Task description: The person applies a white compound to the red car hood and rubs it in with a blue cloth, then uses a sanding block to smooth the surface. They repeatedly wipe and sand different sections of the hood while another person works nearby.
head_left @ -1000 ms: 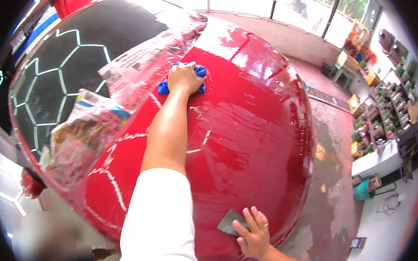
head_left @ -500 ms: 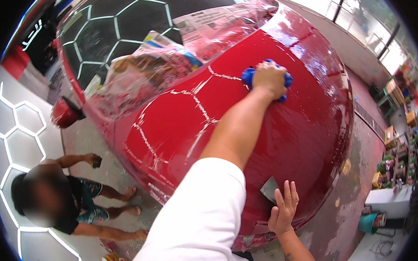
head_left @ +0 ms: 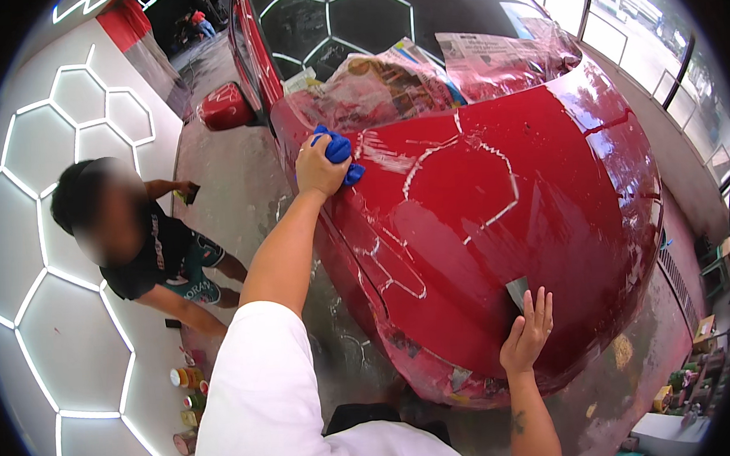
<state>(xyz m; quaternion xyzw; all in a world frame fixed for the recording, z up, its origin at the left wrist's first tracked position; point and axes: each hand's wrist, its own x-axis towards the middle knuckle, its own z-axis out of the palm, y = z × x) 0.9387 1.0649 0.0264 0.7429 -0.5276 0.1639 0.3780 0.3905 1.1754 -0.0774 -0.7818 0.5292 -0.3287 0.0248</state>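
Blue cloth [head_left: 338,157], crumpled, sits near 12 o'clock of the view, on the upper left edge of the red hood [head_left: 561,185]. Its long axis runs roughly 11 to 5 o'clock; being a wad, no clear front end. Left hand [head_left: 319,169] is closed around it, fingers curled over the bunch, arm coming up from 7 o'clock in a white sleeve [head_left: 257,374].

Right hand [head_left: 529,331] is at 4 o'clock, opened out, fingers straight and pointing between 12 and 1, thumb apart. Small grey-green sheet [head_left: 517,291] meets those fingers on their left side, visible part tilted, long axis about 11 to 5. Part hidden behind the fingers; cannot tell if it's pinched or just pressed down.

Hood points its nose toward 4–5 o'clock, dark windshield [head_left: 362,17] at 12. Pale jagged lines show on the paint. Newspaper [head_left: 496,60] and plastic cover the strip between windshield and hood, around 12 to 1. Red side mirror [head_left: 225,107] between 10 and 11.

Other person [head_left: 164,251] at 9 o'clock, dark shirt, bent forward, small dark object [head_left: 190,192] in one hand. Behind, white wall [head_left: 74,342] with glowing hexagon lights. Cans and jars [head_left: 189,378] on the floor at 8. Floor grate [head_left: 678,286] between 3 and 4.
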